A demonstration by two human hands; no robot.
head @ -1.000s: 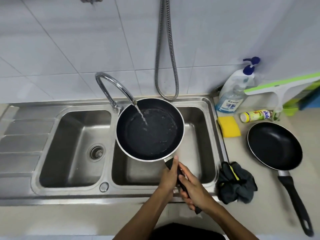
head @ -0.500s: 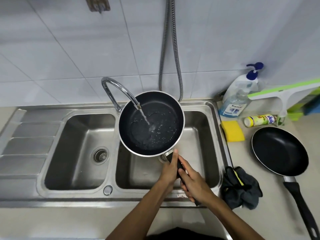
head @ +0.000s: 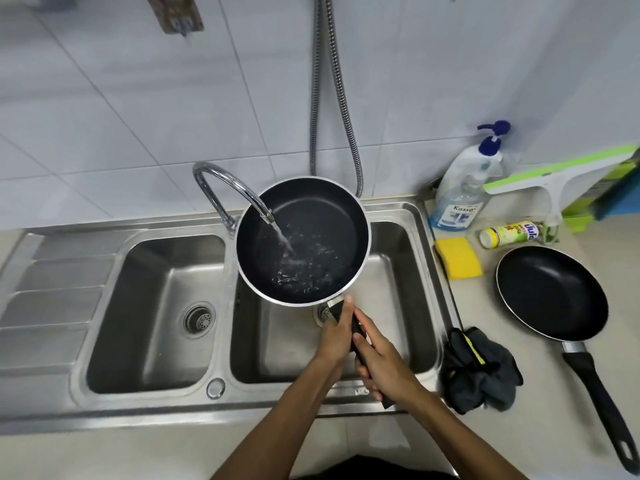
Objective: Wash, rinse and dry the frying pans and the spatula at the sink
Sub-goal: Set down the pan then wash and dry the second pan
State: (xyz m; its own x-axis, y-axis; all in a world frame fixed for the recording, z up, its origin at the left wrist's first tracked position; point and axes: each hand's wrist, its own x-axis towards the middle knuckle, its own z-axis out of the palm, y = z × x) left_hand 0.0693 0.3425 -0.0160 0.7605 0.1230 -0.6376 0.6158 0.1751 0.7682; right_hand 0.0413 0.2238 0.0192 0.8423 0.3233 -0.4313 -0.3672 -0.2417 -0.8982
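I am holding the deep black frying pan (head: 304, 237) above the right basin of the sink (head: 420, 216), and water from the tap (head: 221, 181) is falling into it. My left grip (head: 334, 337) is wrapping the black handle (head: 356, 327) just behind the pan, and my right grip (head: 384, 367) is curling round the same handle nearer its end. On the bench (head: 519, 427) to the right, a second frying pan (head: 550, 296) is lying flat, with a yellow sponge (head: 459, 258) and a crumpled dark cloth (head: 479, 372) sitting between it and the sink

The left hand (head: 334, 336) and right hand (head: 384, 368) hide most of the pan handle (head: 356, 329); squeegee (head: 554, 174) cropped at right
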